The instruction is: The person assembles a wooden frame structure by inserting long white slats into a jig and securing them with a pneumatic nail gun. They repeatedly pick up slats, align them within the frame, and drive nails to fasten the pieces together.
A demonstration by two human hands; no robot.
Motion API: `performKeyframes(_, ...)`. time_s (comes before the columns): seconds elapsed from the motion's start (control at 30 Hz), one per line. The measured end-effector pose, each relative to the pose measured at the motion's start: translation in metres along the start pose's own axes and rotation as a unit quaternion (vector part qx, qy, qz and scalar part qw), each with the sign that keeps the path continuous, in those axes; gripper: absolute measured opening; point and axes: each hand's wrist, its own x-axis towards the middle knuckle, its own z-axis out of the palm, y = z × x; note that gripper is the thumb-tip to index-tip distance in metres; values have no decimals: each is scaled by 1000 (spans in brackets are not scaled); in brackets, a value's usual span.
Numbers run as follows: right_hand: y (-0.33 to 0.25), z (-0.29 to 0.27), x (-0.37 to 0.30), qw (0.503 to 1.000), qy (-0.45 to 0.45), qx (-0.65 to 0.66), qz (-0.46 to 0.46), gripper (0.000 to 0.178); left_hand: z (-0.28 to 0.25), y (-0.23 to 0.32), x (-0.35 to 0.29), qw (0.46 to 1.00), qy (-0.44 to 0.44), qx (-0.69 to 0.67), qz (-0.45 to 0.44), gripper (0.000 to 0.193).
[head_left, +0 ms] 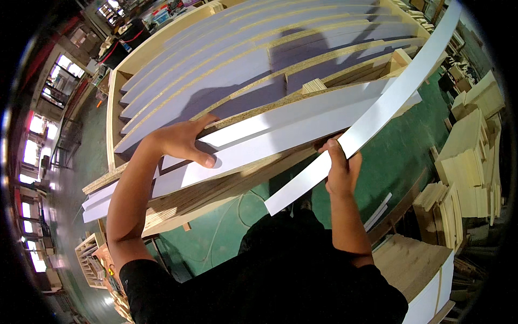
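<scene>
1. In front of the person's body, slanting up to the right, is a long white strip (377,114). Its lower end is near the black shirt (275,264), and its upper part passes over the right end of the stepped white-faced front boards (291,124).

2. Near the lower part of this strip, the right hand (342,168) has hold of it: the thumb and the fingers are closed around its edge, with the fingertips partly hidden.

3. On the front boards lies the left hand (181,141). Its thumb and forefinger are spread wide apart, the thumb on a white face and the forefinger across the raw upper edge. The other fingers are mostly hidden, so I cannot tell how firmly they press.

4. Behind these boards, a large wooden frame (114,113) contains many particleboard panels (202,70), standing on edge in rows, with pale faces and rough brown edges. In the nearer gap there is also a small stack of wood pieces (314,86).

5. At the upper left stand two black bins (135,33) with red bands; their contents are too dark to tell.

6. At the lower left, a divided wooden crate (88,249) holds thin pieces in its compartments.

7. At the right, cut boards (463,154) are stacked above the green floor (224,245), where narrow white strips (377,211) also lie.
</scene>
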Motion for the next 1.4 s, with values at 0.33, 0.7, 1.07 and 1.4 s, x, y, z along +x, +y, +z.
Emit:
performKeyframes(0.33,1,-15,4,999,-16,-23,-20,20,0,-25,10,998,27,4,58,117)
performKeyframes(0.7,-15,-39,-14,998,-3,61,15,10,-11,-4,19,998,44,-7,-38,64)
performKeyframes(1.07,-13,-86,-23,998,50,-33,13,3,-73,-50,-4,852,475,191,108,48)
performKeyframes(1.4,-18,-164,-43,986,131,-90,-57,9,-133,87,-92,743,572,325,126,46)
